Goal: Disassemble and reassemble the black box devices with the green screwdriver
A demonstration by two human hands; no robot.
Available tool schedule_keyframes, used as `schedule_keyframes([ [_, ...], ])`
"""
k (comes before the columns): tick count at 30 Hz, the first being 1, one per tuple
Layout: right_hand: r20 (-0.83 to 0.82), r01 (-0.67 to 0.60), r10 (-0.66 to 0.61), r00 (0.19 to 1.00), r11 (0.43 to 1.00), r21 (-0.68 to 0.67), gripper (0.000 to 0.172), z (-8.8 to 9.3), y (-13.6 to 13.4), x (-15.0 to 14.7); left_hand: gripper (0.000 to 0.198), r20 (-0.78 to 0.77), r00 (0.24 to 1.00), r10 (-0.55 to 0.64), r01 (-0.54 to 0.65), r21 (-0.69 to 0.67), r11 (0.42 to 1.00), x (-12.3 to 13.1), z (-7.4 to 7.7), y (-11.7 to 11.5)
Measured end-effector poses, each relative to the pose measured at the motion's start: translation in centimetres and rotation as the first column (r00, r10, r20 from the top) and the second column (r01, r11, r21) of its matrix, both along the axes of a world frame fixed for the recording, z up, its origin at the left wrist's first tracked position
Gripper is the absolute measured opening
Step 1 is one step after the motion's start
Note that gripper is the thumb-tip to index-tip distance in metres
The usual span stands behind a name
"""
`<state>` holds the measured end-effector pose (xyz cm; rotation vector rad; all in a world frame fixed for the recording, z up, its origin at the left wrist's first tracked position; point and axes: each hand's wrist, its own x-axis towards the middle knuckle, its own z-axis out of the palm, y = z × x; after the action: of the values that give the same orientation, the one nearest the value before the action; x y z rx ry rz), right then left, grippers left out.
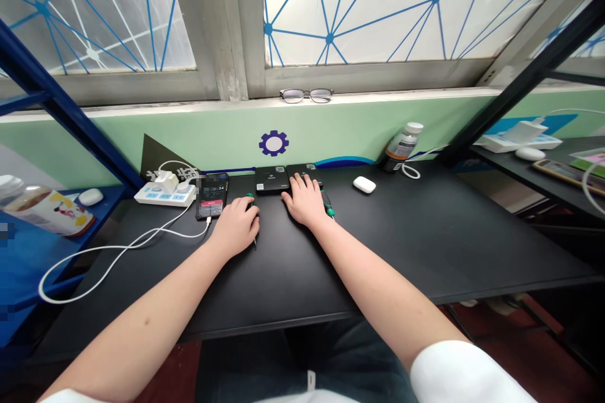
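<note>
Two flat black boxes stand side by side at the back of the black desk. My right hand (305,198) lies with its fingers spread on the right box (295,170); the left box (271,181) is uncovered. Just right of that hand is a green-and-black screwdriver (328,204), partly hidden by my wrist. My left hand (239,223) is curled over another green-handled screwdriver (250,196), whose thin shaft points toward me. Left of it lies a phone (212,196) with its screen lit and a white cable plugged in.
A white power strip (165,194) and looped cable (94,250) are on the left. A white earbud case (364,185) and a bottle (401,148) stand on the right. Glasses (307,96) rest on the window ledge. Metal frames flank the desk (425,233).
</note>
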<state>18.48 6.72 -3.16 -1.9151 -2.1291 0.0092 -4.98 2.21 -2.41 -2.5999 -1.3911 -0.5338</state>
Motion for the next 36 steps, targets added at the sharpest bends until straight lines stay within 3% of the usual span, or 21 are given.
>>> schedule_keyframes([
  [27, 0.008, -0.112, 0.113, 0.994, 0.993, -0.027, 0.058, 0.38, -0.25, -0.03, 0.023, -0.008, 1.0, -0.001, 0.001, 0.003, 1.0, 0.1, 0.16, -0.07],
  [36, -0.013, -0.022, 0.022, 1.0, 0.998, -0.064, 0.062, 0.46, -0.12, -0.73, 0.022, -0.009, 1.0, -0.005, 0.005, 0.008, 1.0, 0.21, 0.17, -0.07],
])
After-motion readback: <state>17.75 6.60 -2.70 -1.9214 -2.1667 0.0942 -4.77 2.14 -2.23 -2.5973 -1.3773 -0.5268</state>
